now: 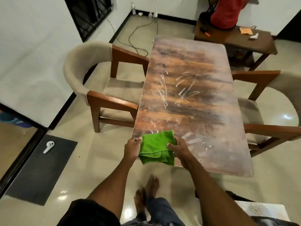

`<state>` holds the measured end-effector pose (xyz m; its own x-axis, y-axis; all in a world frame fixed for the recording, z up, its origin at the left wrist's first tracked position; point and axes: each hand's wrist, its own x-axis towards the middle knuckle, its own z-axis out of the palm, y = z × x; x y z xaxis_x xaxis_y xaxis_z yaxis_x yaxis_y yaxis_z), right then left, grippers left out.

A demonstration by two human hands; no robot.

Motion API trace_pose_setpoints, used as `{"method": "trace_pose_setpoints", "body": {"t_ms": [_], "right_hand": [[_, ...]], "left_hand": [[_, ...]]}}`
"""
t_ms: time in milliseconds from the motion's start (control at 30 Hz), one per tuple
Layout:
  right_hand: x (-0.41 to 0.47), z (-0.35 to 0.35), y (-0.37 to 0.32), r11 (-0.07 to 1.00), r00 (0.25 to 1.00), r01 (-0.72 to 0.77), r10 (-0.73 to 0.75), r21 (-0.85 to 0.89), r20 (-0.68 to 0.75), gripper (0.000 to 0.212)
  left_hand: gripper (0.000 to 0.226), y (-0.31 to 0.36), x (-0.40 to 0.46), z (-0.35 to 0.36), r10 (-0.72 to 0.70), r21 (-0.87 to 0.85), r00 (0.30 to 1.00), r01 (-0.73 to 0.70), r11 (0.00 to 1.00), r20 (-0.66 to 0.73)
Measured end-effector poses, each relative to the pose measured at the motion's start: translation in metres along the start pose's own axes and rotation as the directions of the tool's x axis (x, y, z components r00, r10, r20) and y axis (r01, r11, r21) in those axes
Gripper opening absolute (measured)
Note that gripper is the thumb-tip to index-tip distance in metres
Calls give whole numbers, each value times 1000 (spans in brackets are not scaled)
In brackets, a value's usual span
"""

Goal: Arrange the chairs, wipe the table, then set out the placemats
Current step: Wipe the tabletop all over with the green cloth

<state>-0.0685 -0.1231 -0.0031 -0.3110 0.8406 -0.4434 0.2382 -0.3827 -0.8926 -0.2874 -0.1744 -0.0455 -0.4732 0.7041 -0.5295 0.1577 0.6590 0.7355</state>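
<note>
Standing at the near end of the table point(187, 82), I see a chair point(91, 82) drawn in on each long side, so wiping comes next. Chalky streaks mark the top. At its near corner I fold the green cloth point(156, 146) into a pad: my left hand point(132, 148) pinches one edge, my right hand point(178, 149) grips the other.

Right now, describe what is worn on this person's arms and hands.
Nothing covers them: the left hand and right hand are gloveless, with no rings, watch or bands visible. Both forearms are uncovered up to dark short sleeves at the frame's bottom edge.
</note>
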Motion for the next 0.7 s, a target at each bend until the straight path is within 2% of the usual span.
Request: {"method": "trace_pose_setpoints", "body": {"t_ms": [67,167,233,300,367,433,500,600,633,700], "right_hand": [[12,15,35,995,1000,0,0,-100,-8,40],[28,33,90,980,999,34,-31,-195,15,45],[38,42,106,976,998,53,-55,-212,-6,46],[52,46,104,977,996,61,-74,-202,-57,50],[65,49,99,962,982,37,-84,-272,-166,52],[76,52,99,877,950,-46,-109,-479,-291,55],[84,64,104,682,910,-87,-242,-727,-336,67],[94,99,125,483,930,71,-349,-872,-117,73],[97,112,134,444,943,98,-326,-891,-59,72],[105,133,149,429,957,73,-284,-900,-58,68]], "left_hand": [[20,-26,2,-4,-19,88,1000,17,996,19],[29,-53,9,-2,-22,207,1000,17,978,20],[30,-62,20,0,10,239,999,1,971,-48],[33,-62,33,3,78,226,989,-49,973,-122],[36,-58,46,8,172,211,971,-136,968,-163],[41,-60,57,16,243,273,951,-187,944,-190],[49,-71,68,27,259,344,936,-168,924,-238],[53,-94,79,39,315,386,910,-198,901,-269],[55,-105,82,42,344,408,905,-224,885,-250],[57,-122,92,47,404,446,891,-281,850,-208]]}}
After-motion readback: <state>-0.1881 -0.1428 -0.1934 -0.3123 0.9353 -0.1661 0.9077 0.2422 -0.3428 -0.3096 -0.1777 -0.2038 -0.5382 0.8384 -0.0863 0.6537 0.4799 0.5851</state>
